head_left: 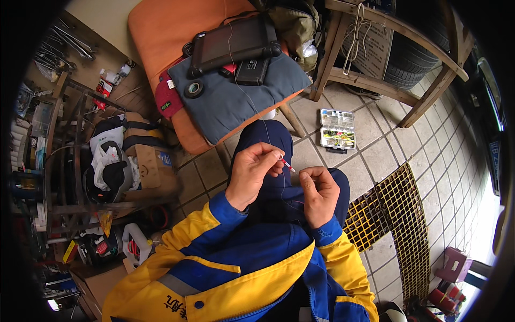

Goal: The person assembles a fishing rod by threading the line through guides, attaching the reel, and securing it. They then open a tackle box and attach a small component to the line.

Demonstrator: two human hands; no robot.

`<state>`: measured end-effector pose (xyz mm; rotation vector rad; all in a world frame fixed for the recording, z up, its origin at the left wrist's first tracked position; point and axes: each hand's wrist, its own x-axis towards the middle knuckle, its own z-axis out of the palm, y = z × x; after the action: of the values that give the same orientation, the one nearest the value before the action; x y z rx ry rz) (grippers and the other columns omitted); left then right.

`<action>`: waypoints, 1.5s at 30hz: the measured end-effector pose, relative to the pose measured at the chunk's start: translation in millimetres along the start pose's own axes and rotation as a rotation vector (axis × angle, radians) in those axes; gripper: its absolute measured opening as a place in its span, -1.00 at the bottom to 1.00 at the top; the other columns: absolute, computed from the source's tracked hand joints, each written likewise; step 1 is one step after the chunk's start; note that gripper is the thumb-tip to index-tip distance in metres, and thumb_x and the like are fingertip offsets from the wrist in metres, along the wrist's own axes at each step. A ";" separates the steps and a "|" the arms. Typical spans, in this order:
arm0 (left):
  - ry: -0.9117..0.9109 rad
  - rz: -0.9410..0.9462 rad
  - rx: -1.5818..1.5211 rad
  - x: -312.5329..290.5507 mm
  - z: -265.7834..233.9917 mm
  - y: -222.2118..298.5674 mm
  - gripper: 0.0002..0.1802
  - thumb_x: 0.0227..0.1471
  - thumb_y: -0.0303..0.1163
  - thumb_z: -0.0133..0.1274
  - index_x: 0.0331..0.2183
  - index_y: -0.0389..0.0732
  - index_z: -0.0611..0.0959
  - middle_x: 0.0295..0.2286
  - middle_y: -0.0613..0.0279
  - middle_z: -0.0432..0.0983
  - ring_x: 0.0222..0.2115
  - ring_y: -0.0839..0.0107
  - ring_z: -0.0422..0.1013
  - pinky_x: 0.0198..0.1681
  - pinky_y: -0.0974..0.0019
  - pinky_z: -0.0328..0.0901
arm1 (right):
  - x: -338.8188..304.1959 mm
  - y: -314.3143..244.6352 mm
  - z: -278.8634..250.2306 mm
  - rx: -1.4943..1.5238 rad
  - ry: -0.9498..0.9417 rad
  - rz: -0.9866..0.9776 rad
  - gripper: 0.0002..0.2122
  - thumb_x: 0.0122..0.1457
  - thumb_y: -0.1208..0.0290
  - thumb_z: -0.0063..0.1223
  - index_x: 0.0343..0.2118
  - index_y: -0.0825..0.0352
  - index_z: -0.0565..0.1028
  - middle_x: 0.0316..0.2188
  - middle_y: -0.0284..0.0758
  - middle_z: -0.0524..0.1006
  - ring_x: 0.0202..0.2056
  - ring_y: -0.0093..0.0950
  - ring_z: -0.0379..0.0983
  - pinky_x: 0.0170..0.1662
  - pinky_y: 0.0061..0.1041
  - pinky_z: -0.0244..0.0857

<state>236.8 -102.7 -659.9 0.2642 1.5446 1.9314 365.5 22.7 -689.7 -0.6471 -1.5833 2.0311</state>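
Over my lap, my left hand (pixel 253 170) is closed, pinching a small slim red-and-white piece (pixel 288 165) between thumb and fingers. Its pale tip points down to the right, toward my other hand. A thin line (pixel 252 101) runs from the chair down to my left hand and hangs on below it. Just to the right, my right hand (pixel 321 194) is closed, thumb pressed to the forefinger; whatever is in that pinch is too small to make out. The hands are a short gap apart. On the tiled floor lies an open compartment box (pixel 337 129) holding small colourful pieces.
An orange chair (pixel 153 27) ahead bears a grey cushion (pixel 214 115), a black rugged tablet (pixel 233 45) and a tape roll (pixel 193 88). Left stands a cluttered metal rack (pixel 51 139). Right are a wooden frame (pixel 370 88) with tyres and a yellow floor grating (pixel 405 214).
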 end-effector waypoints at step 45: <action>0.023 0.097 0.155 -5.1 11.1 -10.8 -0.89 0.22 -0.49 0.19 -0.30 -0.35 0.67 -0.46 0.29 0.64 -0.45 0.65 0.51 -0.35 0.54 0.42 | -1.1 -1.1 5.7 0.040 -0.025 0.039 -0.93 0.27 0.61 0.20 -0.22 0.46 0.55 -0.40 -0.46 0.56 -0.41 -0.77 0.40 -0.33 -0.74 0.29</action>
<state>250.4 -95.7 -665.6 0.3907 1.7287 1.8956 362.8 18.0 -687.3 -0.6452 -1.5511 2.1018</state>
